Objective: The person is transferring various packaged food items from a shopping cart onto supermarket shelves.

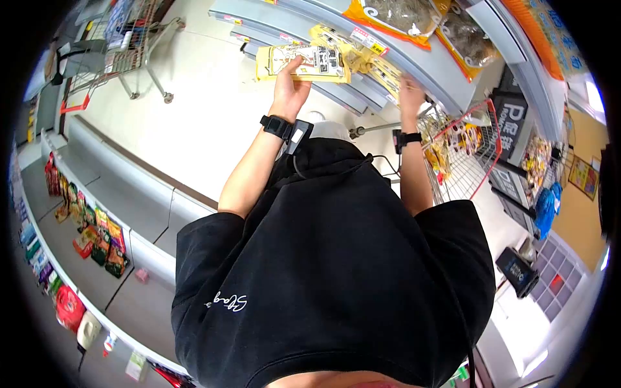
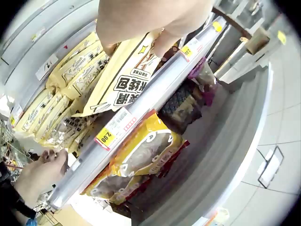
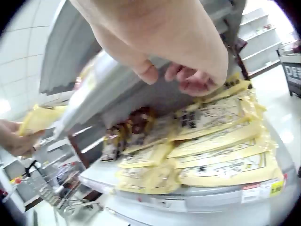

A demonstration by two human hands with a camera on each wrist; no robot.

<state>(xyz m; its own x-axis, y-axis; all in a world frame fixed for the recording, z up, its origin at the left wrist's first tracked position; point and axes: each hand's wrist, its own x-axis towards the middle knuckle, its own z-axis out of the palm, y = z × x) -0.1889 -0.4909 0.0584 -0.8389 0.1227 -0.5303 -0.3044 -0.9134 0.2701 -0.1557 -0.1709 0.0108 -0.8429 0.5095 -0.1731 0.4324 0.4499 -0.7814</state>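
Note:
My left hand (image 1: 289, 90) grips a flat yellow packet (image 1: 323, 61) with black printed characters, the thumb lying across its face. In the left wrist view this packet (image 2: 127, 80) slants over the shelf's front edge. My right hand (image 1: 411, 100) is at the other end of the same shelf. The right wrist view shows its fingers loosely bent, with nothing between them, just above several stacked yellow packets (image 3: 221, 136). Thumb and fingertips stand apart there.
Dark-printed packets (image 3: 138, 125) lie farther along the shelf. Orange-edged bags (image 2: 148, 150) fill a neighbouring level, behind a price tag (image 2: 115, 127). A wire shopping cart (image 1: 462, 161) with goods stands at the right. Another cart (image 1: 139, 52) is at far left, and a low shelf (image 1: 123, 187) runs behind.

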